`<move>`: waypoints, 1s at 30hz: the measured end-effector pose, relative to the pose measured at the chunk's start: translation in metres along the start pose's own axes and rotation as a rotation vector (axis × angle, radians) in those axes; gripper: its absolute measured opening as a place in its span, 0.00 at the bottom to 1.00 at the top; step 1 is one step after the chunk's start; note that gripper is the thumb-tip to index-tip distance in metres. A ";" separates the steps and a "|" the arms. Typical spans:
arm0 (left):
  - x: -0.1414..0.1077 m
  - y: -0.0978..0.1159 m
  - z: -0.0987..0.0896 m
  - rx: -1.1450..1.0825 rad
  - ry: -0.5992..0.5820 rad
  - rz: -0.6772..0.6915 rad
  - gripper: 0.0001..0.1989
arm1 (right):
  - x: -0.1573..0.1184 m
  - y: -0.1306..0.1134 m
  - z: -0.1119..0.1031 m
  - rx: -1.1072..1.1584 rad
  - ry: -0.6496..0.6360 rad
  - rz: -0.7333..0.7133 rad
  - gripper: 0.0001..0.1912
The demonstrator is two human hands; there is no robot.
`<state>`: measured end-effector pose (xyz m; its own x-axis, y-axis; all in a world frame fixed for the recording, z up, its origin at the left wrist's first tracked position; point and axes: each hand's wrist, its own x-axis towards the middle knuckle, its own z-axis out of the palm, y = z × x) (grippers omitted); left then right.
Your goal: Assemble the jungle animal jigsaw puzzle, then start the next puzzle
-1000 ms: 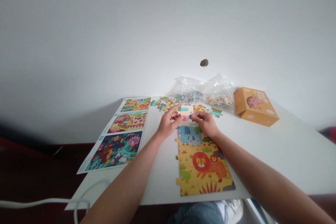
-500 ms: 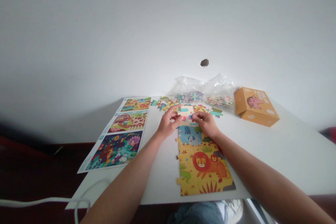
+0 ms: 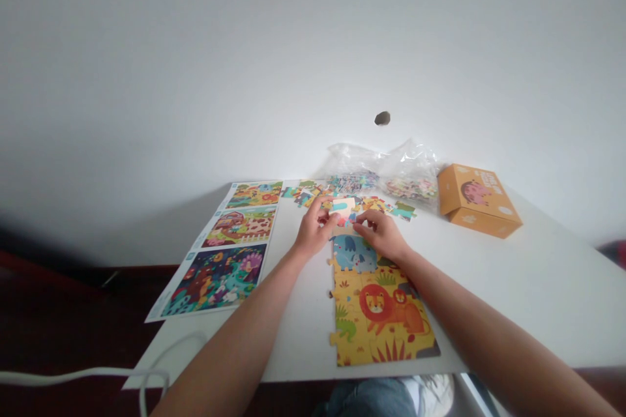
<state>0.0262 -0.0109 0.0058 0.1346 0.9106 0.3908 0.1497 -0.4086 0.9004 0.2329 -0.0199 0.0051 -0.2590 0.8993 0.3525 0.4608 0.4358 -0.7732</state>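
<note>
A pale puzzle piece with a light-blue shape and a red-and-blue lower edge is raised above the top end of a partly joined puzzle. My left hand pinches this piece along its left side. At its lower right corner, the thumb and forefinger of my right hand are closed on the edge; the exact contact is small and partly hidden. The joined puzzle shows lions, a green crocodile and blue elephants, with tabs sticking out on its left side. My right forearm passes over its right edge.
Loose puzzle pieces lie beyond my hands, with a teal-and-green piece to the right. Clear plastic bags of pieces rest by the wall. An orange box stands right, a picture sheet left, a white cable front left.
The puzzle piece has tilted and shifted slightly left and down between my hands. My right fingertips have moved a little lower along its corner.
</note>
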 end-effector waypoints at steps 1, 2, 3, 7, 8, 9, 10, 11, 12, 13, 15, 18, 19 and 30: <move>0.000 -0.001 0.000 0.006 0.026 -0.004 0.20 | -0.001 0.000 0.000 -0.073 -0.030 -0.052 0.12; 0.001 -0.002 0.000 0.012 0.052 -0.009 0.20 | -0.002 0.000 -0.001 -0.141 -0.071 -0.098 0.14; 0.002 -0.003 0.000 0.016 0.073 -0.016 0.20 | -0.003 0.000 -0.001 -0.206 -0.118 -0.128 0.17; 0.003 -0.005 -0.001 0.015 0.114 -0.039 0.20 | -0.005 -0.003 -0.002 -0.399 -0.260 -0.117 0.20; 0.003 -0.005 -0.001 0.017 0.118 -0.043 0.20 | -0.005 -0.004 -0.002 -0.416 -0.278 -0.112 0.19; 0.004 -0.005 -0.001 0.019 0.122 -0.047 0.20 | -0.005 -0.004 -0.003 -0.425 -0.290 -0.111 0.19; 0.004 -0.005 -0.001 0.023 0.126 -0.048 0.20 | -0.004 -0.004 -0.004 -0.429 -0.297 -0.114 0.19; 0.004 -0.005 -0.001 0.027 0.130 -0.048 0.20 | -0.004 -0.005 -0.004 -0.430 -0.304 -0.119 0.19; 0.004 -0.005 -0.001 0.031 0.136 -0.046 0.20 | -0.004 -0.004 -0.005 -0.429 -0.309 -0.125 0.20; 0.004 -0.004 -0.001 0.034 0.142 -0.043 0.20 | -0.003 -0.004 -0.006 -0.428 -0.313 -0.132 0.20; 0.003 -0.003 -0.002 0.033 0.153 -0.044 0.20 | -0.003 -0.004 -0.007 -0.422 -0.319 -0.143 0.19; 0.003 -0.002 -0.003 0.029 0.158 -0.058 0.21 | -0.002 -0.003 -0.010 -0.420 -0.328 -0.151 0.19; 0.003 -0.001 -0.004 0.033 0.159 -0.061 0.21 | -0.002 -0.002 -0.011 -0.422 -0.331 -0.155 0.19; 0.002 0.003 -0.005 -0.015 0.108 -0.102 0.20 | 0.000 0.003 -0.014 -0.399 -0.071 -0.178 0.43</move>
<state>0.0220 -0.0101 0.0104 0.0134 0.9492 0.3142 0.1430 -0.3129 0.9390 0.2459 -0.0179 0.0107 -0.4149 0.8101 0.4142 0.6916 0.5766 -0.4350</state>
